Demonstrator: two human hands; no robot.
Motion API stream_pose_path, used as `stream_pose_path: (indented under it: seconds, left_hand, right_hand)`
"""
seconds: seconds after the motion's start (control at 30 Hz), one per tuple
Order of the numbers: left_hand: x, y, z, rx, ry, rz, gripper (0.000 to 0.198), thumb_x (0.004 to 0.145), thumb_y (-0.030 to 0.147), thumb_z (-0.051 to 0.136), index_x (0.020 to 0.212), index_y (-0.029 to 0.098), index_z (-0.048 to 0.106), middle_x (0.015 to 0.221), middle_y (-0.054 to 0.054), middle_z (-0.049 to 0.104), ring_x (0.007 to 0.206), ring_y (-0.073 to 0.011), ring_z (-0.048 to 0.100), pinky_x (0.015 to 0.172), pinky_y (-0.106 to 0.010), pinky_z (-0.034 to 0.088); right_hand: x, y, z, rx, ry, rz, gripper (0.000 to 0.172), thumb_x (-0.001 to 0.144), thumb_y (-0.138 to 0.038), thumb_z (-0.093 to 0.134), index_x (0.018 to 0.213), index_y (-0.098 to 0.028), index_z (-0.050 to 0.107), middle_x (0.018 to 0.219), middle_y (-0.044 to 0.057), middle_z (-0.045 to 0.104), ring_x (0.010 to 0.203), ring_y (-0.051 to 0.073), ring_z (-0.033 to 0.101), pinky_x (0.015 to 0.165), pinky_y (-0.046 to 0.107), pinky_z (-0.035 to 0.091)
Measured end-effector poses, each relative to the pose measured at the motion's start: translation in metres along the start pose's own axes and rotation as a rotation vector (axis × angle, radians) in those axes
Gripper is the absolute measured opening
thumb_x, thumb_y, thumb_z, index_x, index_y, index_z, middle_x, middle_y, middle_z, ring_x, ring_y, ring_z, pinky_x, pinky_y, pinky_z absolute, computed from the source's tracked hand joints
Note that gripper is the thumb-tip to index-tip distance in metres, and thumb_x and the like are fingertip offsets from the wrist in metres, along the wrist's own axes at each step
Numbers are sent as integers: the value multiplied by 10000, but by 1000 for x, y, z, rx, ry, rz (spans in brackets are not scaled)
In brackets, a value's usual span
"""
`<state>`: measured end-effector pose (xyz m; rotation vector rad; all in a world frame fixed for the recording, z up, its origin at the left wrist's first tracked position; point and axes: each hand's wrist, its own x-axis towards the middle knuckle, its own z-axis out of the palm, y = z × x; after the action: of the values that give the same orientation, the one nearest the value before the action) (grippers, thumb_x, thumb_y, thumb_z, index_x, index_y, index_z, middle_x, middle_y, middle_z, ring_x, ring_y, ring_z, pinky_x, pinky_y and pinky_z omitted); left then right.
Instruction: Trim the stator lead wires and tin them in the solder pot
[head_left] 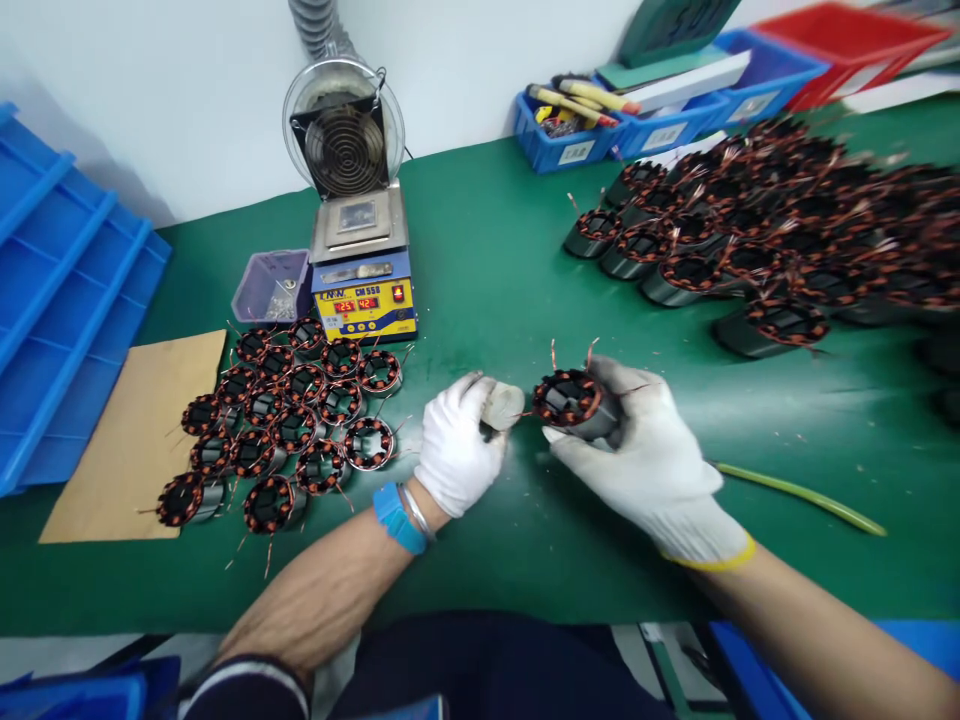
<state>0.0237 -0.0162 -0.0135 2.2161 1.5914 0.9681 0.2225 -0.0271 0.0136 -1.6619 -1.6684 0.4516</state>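
Observation:
My left hand (459, 440), in a white glove, is closed around a short pale-grey block (504, 406) with a rounded face. To its right, my gloved right hand (637, 450) grips a motor stator (568, 400) by its dark outer side. Copper windings and a few loose wire ends show on the stator's face, which tilts toward the left hand. One wire end reaches close to the pale block; I cannot tell whether they touch. Both hands are above the green mat (480, 570).
Several wound stators (300, 425) sit at left, partly on cardboard (127, 440); many more (750, 220) crowd the right. A solder pot (367, 290) with a fan (345, 140) stands behind. A yellow-green tube (806, 495) lies at right. Blue bins (562, 150) line the back.

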Motion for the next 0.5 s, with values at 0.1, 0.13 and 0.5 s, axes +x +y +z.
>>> stream_pose_path:
  seconds: [0.1, 0.13, 0.5]
  left_hand:
    - [0, -1, 1, 3, 16, 15, 500, 866, 234, 698, 1342, 186, 553, 1387, -152, 662, 1214, -304, 670, 1035, -481, 576]
    - [0, -1, 1, 4, 25, 19, 498, 870, 238, 693, 1345, 186, 550, 1388, -153, 662, 1213, -303, 671, 1036, -480, 575]
    - [3, -2, 1, -41, 44, 5, 507, 844, 202, 702, 1327, 176, 550, 1362, -163, 671, 1218, -312, 674, 1046, -508, 572]
  right_hand:
    - [1, 4, 7, -170, 54, -226, 771, 769, -386, 723, 1491, -350, 457, 1262, 156, 586, 1174, 427, 654, 1003, 615, 585]
    - [2, 4, 7, -201, 57, -279, 768, 780, -369, 716, 1499, -326, 452, 1243, 160, 591, 1148, 418, 660, 983, 605, 595]
    - [5, -2, 4, -278, 100, -449, 725, 779, -258, 690, 1483, -223, 518, 1211, 167, 637, 1100, 373, 666, 927, 557, 616]
